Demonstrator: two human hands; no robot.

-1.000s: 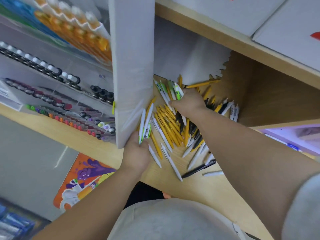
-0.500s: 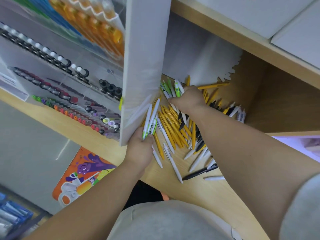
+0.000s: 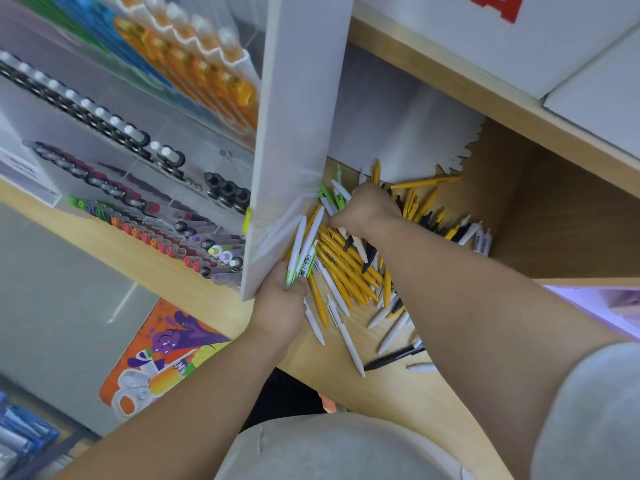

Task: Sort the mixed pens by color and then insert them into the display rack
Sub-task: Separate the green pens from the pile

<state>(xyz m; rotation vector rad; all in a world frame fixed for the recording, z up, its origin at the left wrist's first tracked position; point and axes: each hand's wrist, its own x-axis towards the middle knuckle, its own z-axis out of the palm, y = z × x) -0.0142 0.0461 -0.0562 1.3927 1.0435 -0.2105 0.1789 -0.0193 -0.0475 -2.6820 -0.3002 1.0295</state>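
Note:
A heap of mixed pens (image 3: 349, 268), yellow, white and black, lies on the wooden shelf (image 3: 391, 393). My left hand (image 3: 282, 303) grips a small bundle of white-and-green pens (image 3: 303, 252) beside the white side panel of the display rack (image 3: 294, 133). My right hand (image 3: 367, 209) reaches into the back of the heap with curled fingers round white-and-green pens (image 3: 334, 199); how many it holds is hidden by the hand.
The rack's clear tiers (image 3: 138, 174) at the left hold rows of markers and pens in black, red, orange and purple. White boxes (image 3: 519, 46) sit on the shelf above. The shelf's wooden side wall (image 3: 571, 220) closes the right. A colourful mat (image 3: 162, 358) lies on the floor below.
The view has shifted slightly. My left hand has lifted its white-and-green bundle a little along the rack panel. My right hand has stayed at the back of the heap.

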